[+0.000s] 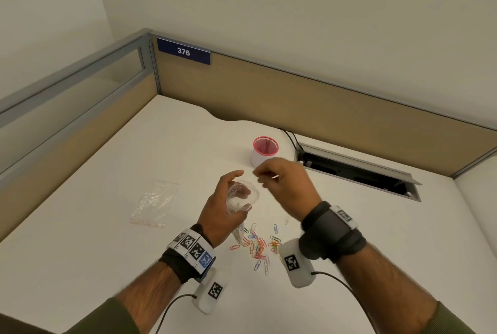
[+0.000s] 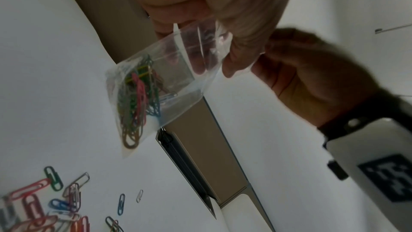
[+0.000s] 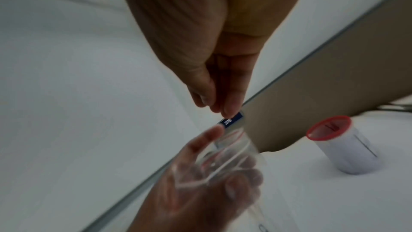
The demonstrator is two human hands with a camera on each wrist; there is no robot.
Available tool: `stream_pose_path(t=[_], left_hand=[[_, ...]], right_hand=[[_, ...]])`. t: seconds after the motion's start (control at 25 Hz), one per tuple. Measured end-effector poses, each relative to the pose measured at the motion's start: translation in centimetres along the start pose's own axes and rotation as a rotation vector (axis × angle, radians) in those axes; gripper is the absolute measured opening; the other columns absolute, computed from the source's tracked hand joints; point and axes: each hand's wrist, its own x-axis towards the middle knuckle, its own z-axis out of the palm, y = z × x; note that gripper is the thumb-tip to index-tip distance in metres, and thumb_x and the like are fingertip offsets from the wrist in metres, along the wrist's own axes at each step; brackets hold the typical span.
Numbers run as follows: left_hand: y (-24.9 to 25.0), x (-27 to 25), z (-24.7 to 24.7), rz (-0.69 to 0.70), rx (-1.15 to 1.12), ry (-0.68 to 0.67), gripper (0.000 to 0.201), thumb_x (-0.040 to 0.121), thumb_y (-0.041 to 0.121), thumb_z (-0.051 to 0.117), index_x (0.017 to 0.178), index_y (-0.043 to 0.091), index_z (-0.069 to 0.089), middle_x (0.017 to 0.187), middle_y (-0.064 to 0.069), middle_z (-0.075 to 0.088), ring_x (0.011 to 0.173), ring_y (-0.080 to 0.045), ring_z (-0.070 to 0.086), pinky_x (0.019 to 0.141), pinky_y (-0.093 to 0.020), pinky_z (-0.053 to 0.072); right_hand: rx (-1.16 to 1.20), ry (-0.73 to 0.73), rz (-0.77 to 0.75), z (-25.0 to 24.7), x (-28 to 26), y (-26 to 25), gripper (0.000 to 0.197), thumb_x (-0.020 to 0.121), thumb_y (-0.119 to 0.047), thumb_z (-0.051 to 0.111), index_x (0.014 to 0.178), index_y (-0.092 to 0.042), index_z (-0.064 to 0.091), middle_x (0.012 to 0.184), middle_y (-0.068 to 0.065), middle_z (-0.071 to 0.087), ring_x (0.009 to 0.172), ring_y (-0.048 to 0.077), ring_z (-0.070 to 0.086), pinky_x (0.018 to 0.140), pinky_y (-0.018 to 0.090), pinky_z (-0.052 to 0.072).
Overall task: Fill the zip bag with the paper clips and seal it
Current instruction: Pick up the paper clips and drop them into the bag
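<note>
The zip bag (image 1: 242, 199) hangs above the table (image 1: 134, 253) at the middle of the head view, mouth spread open and facing up, with a bunch of coloured clips (image 2: 138, 98) already sunk to its lower end. The left hand (image 1: 223, 210) grasps it near the mouth, fingers curled round the clear plastic. Just right of the mouth and slightly above it hovers the right hand (image 1: 285, 185), its fingertips (image 3: 225, 110) bunched together and pointing down at the opening; whether they pinch a clip cannot be told, as nothing shows clearly between them. Below the hands, toward lower centre, loose clips (image 1: 258, 245) lie scattered on the table. To the left of centre a second bag (image 1: 156, 202) lies flat. Behind the right hand, toward the upper centre, stands a white cup (image 1: 265, 152) with a red rim. In the upper left a blue sign (image 1: 183, 51) reads 376 on the partition.
</note>
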Motion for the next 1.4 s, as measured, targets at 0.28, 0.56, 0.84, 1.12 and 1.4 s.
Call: stream_pose_path(t=[0.28,0.56,0.84,1.12,1.4], left_hand=[[0.0,-0.8,-2.0,0.012,-0.011,0.017,0.078,0.078,-0.006,0.076,0.137,0.03,0.041,0.105,-0.001,0.068,0.105,-0.011,0.065,0.081,-0.007,0.048],[-0.3,-1.4,-3.3,-0.003,-0.003,0.003,0.078,0.078,-0.004,0.076,0.138,0.032,0.041,0.106,0.001,0.068,0.108,-0.014,0.065,0.084,-0.01,0.05],[-0.4,-1.4,-3.7,0.01,0.004,-0.005,0.078,0.079,0.0,0.078,0.139,0.032,0.04,0.107,0.002,0.067,0.109,-0.014,0.065,0.085,-0.009,0.049],[-0.2,-1.4,-4.5,0.03,-0.024,-0.019,0.077,0.079,-0.002,0.076,0.139,0.03,0.04,0.106,0.001,0.067,0.108,-0.015,0.065,0.09,-0.011,0.048],[-0.4,-1.3,-4.8,0.025,-0.031,-0.013,0.079,0.079,-0.003,0.076,0.139,0.032,0.04,0.107,0.003,0.067,0.109,-0.015,0.064,0.091,-0.014,0.05]], right_hand=[[-0.272,-0.156,0.647,3.9,-5.9,17.3,0.024,0.092,-0.01,0.053,0.112,-0.017,0.064,0.123,0.007,0.062,0.112,0.023,0.058,0.098,0.031,0.045],[-0.361,-0.413,0.592,10.0,-5.3,17.9,0.052,0.086,-0.002,0.048,0.136,-0.014,0.044,0.137,0.009,0.037,0.127,0.028,0.038,0.104,0.038,0.043],[-0.37,-0.449,0.364,14.0,-6.1,14.1,0.031,0.091,-0.013,0.048,0.121,-0.015,0.054,0.12,0.005,0.049,0.114,0.024,0.049,0.093,0.035,0.049],[-0.334,-0.486,0.287,15.9,-4.3,12.1,0.036,0.087,-0.01,0.053,0.122,-0.017,0.055,0.123,0.004,0.044,0.116,0.025,0.043,0.095,0.036,0.047],[-0.272,-0.449,0.159,17.7,-4.6,9.9,0.034,0.089,-0.023,0.055,0.123,-0.023,0.056,0.129,0.002,0.047,0.118,0.024,0.043,0.097,0.038,0.043]])
